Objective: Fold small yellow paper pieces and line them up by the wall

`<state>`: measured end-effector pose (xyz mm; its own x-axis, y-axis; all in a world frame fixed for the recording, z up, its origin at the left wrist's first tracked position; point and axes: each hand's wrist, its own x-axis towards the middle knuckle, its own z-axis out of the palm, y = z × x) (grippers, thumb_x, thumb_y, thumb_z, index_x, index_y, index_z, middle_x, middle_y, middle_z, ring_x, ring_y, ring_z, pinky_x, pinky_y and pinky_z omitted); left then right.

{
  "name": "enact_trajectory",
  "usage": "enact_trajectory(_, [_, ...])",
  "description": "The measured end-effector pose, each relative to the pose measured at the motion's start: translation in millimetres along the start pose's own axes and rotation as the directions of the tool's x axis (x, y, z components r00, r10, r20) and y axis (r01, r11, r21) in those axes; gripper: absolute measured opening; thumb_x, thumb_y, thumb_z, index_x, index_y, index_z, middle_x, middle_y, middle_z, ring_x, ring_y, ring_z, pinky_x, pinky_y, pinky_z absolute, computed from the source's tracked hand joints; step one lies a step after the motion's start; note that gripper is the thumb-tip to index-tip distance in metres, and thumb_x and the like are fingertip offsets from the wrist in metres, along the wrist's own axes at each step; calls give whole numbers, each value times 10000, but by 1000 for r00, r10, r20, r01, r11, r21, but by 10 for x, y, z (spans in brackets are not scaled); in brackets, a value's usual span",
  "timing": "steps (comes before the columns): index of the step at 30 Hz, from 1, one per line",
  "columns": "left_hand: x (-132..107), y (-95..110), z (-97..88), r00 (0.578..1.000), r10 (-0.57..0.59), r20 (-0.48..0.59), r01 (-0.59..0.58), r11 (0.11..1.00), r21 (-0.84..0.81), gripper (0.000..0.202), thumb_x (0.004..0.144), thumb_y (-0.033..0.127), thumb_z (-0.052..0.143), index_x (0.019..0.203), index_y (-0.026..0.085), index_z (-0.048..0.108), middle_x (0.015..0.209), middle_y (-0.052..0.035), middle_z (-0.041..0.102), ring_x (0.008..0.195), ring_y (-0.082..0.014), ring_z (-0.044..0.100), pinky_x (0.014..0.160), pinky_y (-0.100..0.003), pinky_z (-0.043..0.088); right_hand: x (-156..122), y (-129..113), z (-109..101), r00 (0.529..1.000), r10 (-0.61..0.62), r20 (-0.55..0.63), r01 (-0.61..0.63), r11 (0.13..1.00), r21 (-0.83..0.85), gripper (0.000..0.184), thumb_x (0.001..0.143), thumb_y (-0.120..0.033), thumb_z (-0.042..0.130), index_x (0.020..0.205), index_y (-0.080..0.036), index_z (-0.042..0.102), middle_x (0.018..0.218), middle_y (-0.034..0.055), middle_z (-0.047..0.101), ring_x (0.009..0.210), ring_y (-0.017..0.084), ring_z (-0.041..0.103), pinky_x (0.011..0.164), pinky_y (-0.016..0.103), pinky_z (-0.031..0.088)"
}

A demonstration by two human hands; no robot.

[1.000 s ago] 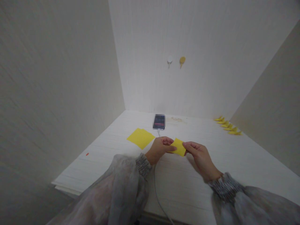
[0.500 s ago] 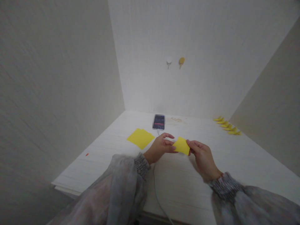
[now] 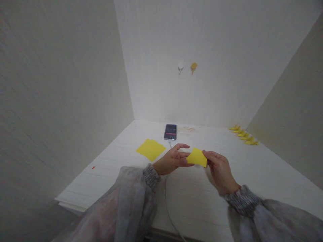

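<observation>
A small folded yellow paper [image 3: 197, 157] is held above the white table [image 3: 252, 174] between both my hands. My left hand [image 3: 173, 160] pinches its left edge with thumb and fingers, the index finger lifted. My right hand [image 3: 220, 169] pinches its right edge. Both sleeves are grey and gathered at the wrist.
A stack of flat yellow sheets [image 3: 150, 149] lies to the left of my hands. A phone [image 3: 171, 131] lies behind them, with a white cable [image 3: 167, 201] running to the table's front edge. Several folded yellow pieces [image 3: 244, 135] line the right wall. Two hooks [image 3: 186, 67] hang on the back wall.
The yellow paper and both hands have shifted slightly to the right and up. My left index finger has lifted off the paper.
</observation>
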<state>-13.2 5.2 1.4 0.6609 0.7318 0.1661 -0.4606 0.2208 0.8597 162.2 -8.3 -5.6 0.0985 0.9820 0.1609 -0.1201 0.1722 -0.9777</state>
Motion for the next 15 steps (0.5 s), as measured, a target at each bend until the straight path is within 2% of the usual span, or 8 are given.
enact_trajectory(3, [1, 14, -5, 999, 12, -45, -13, 1000, -21, 571, 616, 142, 665, 1096, 183, 358, 1075, -139, 554, 978, -201, 541, 875, -353, 386, 34, 6, -46, 998, -45, -38, 46, 999, 17, 222, 687, -345, 584, 527, -192, 577, 519, 11, 530, 497, 129, 455, 468, 247, 350])
enact_trajectory(5, [17, 11, -35, 992, 47, -115, -51, 998, -30, 564, 628, 124, 651, 1104, 180, 354, 1072, -140, 558, 959, -188, 551, 869, -336, 394, 59, 10, -80, 994, -87, -70, 87, 996, -3, 235, 690, -355, 581, 527, -186, 575, 513, 7, 516, 508, 128, 456, 476, 242, 353])
enact_trajectory(7, [40, -2, -79, 971, 81, -225, -89, 996, -26, 482, 666, 139, 617, 1079, 160, 369, 1008, -136, 589, 890, -166, 581, 835, -318, 420, 73, 9, -101, 989, -113, -91, 111, 993, -23, 243, 688, -370, 581, 534, -181, 574, 516, 6, 515, 520, 131, 463, 486, 242, 358])
enact_trajectory(10, [68, -33, -138, 930, 46, -364, -51, 999, -5, 303, 740, 247, 537, 995, 130, 423, 867, -116, 626, 713, -140, 616, 732, -301, 470, 59, -1, -90, 985, -141, -94, 134, 988, -74, 256, 690, -382, 576, 527, -185, 569, 517, 2, 529, 531, 135, 476, 519, 248, 370])
enact_trajectory(12, [74, -53, -153, 923, 8, -385, -4, 1000, 11, 280, 760, 339, 492, 938, 125, 461, 790, -90, 625, 660, -143, 617, 662, -289, 486, 30, -8, -61, 980, -181, -87, 167, 975, -143, 272, 699, -378, 567, 505, -188, 561, 521, 0, 542, 555, 138, 493, 567, 256, 384])
enact_trajectory(15, [67, -72, -132, 947, -92, -307, 104, 994, 23, 381, 751, 474, 433, 904, 130, 492, 764, -78, 620, 620, -151, 615, 570, -275, 488, -24, -14, -18, 962, -271, -46, 250, 932, -262, 218, 717, -348, 556, 569, -196, 601, 552, 0, 562, 592, 147, 513, 611, 267, 401])
